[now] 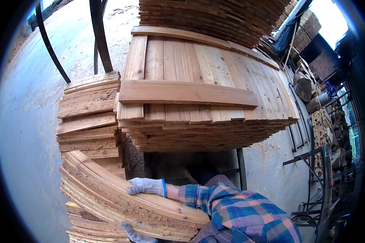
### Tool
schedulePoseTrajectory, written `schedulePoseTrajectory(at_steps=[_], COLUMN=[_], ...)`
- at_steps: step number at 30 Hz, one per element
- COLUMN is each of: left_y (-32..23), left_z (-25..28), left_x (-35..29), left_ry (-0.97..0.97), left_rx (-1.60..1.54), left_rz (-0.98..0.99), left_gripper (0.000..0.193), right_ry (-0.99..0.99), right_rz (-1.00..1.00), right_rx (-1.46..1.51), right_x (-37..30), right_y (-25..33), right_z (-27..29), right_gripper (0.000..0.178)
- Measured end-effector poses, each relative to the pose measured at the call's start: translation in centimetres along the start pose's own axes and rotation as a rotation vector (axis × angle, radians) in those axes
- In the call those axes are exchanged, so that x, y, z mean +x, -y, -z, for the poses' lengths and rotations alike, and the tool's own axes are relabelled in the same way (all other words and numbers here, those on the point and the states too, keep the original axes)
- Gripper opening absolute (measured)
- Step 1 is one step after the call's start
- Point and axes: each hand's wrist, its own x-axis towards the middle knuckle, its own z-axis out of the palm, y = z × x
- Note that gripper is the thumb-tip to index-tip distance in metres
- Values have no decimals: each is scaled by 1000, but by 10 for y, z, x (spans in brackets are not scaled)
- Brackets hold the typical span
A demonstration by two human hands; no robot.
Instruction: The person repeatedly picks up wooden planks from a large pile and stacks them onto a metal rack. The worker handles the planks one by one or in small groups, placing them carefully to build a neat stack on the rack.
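Note:
A bundle of rough wooden boards (121,194) with bark-flecked edges lies slantwise at the lower left, one end close against my body. My right hand (147,186), in a white knit glove with a blue cuff, grips its upper side, fingers curled on the top board. At the bundle's lower side, my left hand (136,235) in a similar glove holds the edge; its arm and part of its fingers are hidden. A plaid sleeve (239,208) covers my right arm. Beneath and behind the bundle, more stacked boards (89,107) rise in uneven layers.
A wide stack of planks (215,135) stands ahead, with a loose board (186,92) across its top. Another tall plank pile (207,16) rises behind it. Dark metal bars (99,36) stand at upper left; a metal frame (324,178) and logs (304,86) are at right.

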Motion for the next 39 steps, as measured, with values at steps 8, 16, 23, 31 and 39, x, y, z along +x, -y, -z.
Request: schedulePoseTrajectory(at_steps=[8,16,23,31,39], left_y=[-112,-97,-8,-9,-70], left_z=[-225,-499,-575,-569,-553], left_x=[-26,33,74,85,117], left_ry=[494,809,-5,-63,-15], left_rx=[229,602,1970,1919,1848], left_rz=[-365,-225,-845,-939,-958], left_gripper=[67,43,74,88,88], right_ry=[-33,-558,-1104,-988,-908], right_rz=[558,858,520,479,580], right_rx=[15,33,-146,57,36], right_x=[-87,-207,-275,-286,-296], right_y=[242,412,445,432,446], right_z=[-39,59,222,212,249], right_gripper=[84,39,36,52,54])
